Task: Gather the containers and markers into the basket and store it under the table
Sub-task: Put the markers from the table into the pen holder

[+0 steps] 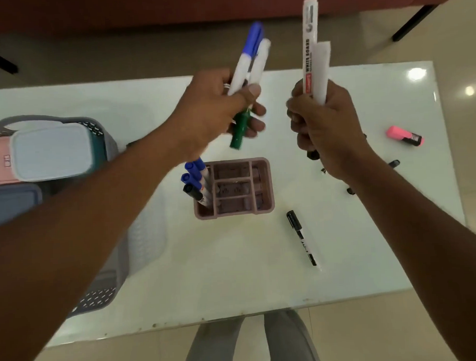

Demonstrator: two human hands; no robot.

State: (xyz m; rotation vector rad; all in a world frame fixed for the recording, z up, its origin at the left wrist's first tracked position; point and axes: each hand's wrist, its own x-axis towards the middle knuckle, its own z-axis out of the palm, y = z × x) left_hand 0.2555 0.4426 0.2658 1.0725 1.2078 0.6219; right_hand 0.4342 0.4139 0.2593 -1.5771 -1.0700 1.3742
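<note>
Grey basket (104, 137) at the tabletop's left edge, containers (50, 153) inside. Left hand (215, 113) clutches blue and green markers (249, 62) above the pink organiser (264, 187); right hand (324, 130) grips whiteboard markers (311, 49). Pink highlighter (404, 136) near the right edge.

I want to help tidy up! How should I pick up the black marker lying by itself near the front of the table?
Grip the black marker around the middle of its barrel, coming straight down from above. It lies flat on the table with bare space on both long sides, so a thumb and finger can pinch it across its narrow width. The middle probably balances best; an end would likely let it tip.
</note>
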